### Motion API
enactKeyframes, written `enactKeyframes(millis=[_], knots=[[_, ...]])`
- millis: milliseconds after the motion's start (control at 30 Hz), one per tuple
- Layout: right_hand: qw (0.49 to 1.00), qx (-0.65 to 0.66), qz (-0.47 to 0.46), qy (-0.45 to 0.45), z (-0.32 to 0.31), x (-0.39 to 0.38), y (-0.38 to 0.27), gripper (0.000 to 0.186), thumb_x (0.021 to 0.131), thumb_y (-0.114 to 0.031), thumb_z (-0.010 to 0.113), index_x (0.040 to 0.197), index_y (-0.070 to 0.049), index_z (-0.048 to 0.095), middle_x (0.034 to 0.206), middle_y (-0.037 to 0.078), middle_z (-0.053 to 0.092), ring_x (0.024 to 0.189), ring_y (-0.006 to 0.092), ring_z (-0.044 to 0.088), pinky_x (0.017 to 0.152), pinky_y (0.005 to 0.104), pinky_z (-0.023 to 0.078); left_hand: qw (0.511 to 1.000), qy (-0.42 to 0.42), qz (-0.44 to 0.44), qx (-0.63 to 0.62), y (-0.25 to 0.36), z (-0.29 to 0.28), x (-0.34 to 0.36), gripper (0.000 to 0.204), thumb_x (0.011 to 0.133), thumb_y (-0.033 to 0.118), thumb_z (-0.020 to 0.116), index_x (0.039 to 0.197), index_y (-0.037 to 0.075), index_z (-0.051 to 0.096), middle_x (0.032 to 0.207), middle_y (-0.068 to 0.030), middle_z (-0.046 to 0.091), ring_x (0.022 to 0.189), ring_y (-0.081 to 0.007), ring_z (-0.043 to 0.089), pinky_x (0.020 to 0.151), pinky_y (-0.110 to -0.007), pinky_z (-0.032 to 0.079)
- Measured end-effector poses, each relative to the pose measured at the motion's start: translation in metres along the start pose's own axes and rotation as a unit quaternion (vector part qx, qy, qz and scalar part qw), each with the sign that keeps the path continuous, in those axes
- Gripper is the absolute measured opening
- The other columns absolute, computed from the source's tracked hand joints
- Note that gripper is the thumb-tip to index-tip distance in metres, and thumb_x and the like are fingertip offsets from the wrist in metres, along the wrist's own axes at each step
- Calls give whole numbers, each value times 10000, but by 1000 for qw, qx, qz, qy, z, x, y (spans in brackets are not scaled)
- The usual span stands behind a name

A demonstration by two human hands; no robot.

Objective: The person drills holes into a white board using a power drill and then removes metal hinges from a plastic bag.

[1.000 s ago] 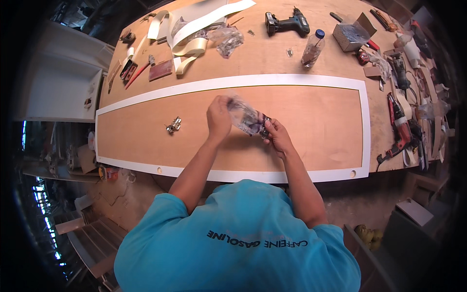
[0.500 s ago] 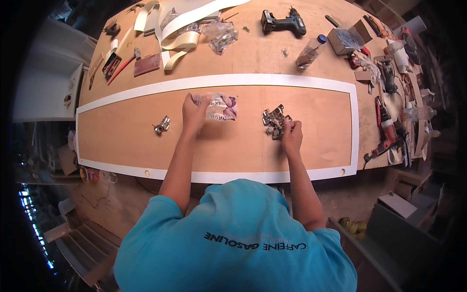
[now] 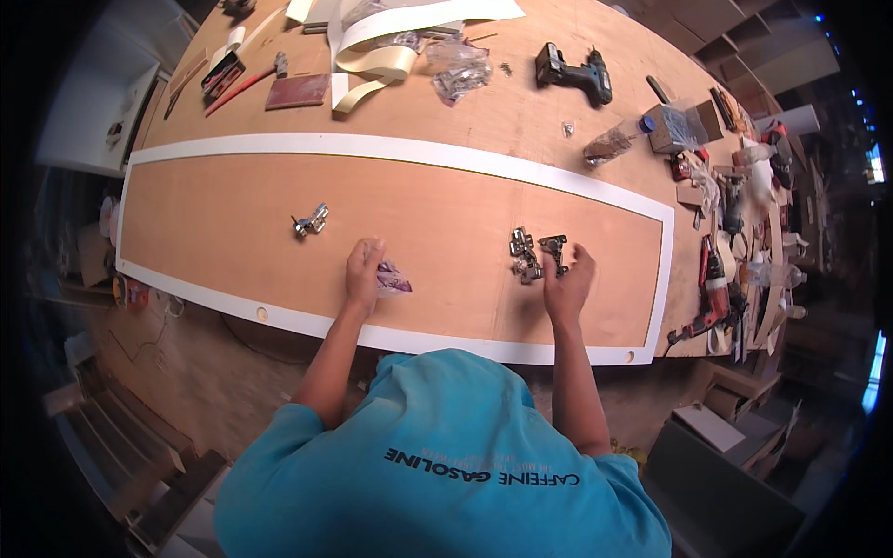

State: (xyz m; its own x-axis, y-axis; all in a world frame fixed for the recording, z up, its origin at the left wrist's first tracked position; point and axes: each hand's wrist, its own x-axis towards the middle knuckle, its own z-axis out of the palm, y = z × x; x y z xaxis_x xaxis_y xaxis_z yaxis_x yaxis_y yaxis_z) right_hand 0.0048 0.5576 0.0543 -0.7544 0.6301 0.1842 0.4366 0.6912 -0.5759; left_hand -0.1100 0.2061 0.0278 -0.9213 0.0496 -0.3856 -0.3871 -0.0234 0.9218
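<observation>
My left hand (image 3: 364,279) is closed on a crumpled clear plastic bag (image 3: 393,279) with purple print, over the middle of a framed panel (image 3: 446,166). Metal cabinet hinges (image 3: 523,256) lie in a small group on the panel, right of centre. Beside them, my right hand (image 3: 569,286) has its thumb and fingers apart, the thumb by the rightmost hinge (image 3: 555,249); whether it touches is hard to make out. Farther left, another hinge (image 3: 311,221) rests alone. White edging surrounds the panel's bare wood face, and a round hole (image 3: 261,314) shows in the near edge.
Across the workbench (image 3: 484,112) lie a cordless drill (image 3: 575,74), a bottle with a blue cap (image 3: 614,142), white edging strip (image 3: 409,37), a hammer (image 3: 246,91) and an open carton (image 3: 679,127). A red power tool (image 3: 714,288) and clutter line the right side.
My left hand has come nearer to me, and the bag is now crumpled. My right hand has opened beside the hinges, which lie more spread out. The whole view has shifted slightly.
</observation>
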Motion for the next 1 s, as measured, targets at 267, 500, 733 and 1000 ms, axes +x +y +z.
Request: enactKeyframes(millis=[267,500,733,1000], knots=[[925,-116,49,-358,16,30,-26,542,852,-270,801,1247,5,551,1086,243,716,1041,421,682,869,512,537,966,-182,17,182,-8,-81,-89,442,1033,369,608,718,87,478,671,43,417,659,-57,388,582,-283,333],[891,-119,64,-433,8,91,-41,447,923,-280,739,1152,62,566,1004,260,717,913,320,727,769,445,580,976,97,-195,-14,-123,-183,-173,373,968,273,694,687,118,505,672,51,490,613,-75,480,595,-275,390],[930,-186,-235,-211,22,36,-42,396,863,-200,720,1178,0,589,1041,291,663,935,419,659,838,532,544,916,269,-270,124,-226,-216,-253,376,1009,280,625,1269,8,615,1160,-148,639,1001,-236,638,877,-376,515],[883,-189,-186,-386,74,54,-42,229,948,-127,563,1144,-13,535,1034,307,613,882,490,669,728,559,538,962,184,-201,-1,-332,-250,-252,522,1040,391,589,1347,-30,556,1259,-168,618,1087,-273,643,968,-398,532]])
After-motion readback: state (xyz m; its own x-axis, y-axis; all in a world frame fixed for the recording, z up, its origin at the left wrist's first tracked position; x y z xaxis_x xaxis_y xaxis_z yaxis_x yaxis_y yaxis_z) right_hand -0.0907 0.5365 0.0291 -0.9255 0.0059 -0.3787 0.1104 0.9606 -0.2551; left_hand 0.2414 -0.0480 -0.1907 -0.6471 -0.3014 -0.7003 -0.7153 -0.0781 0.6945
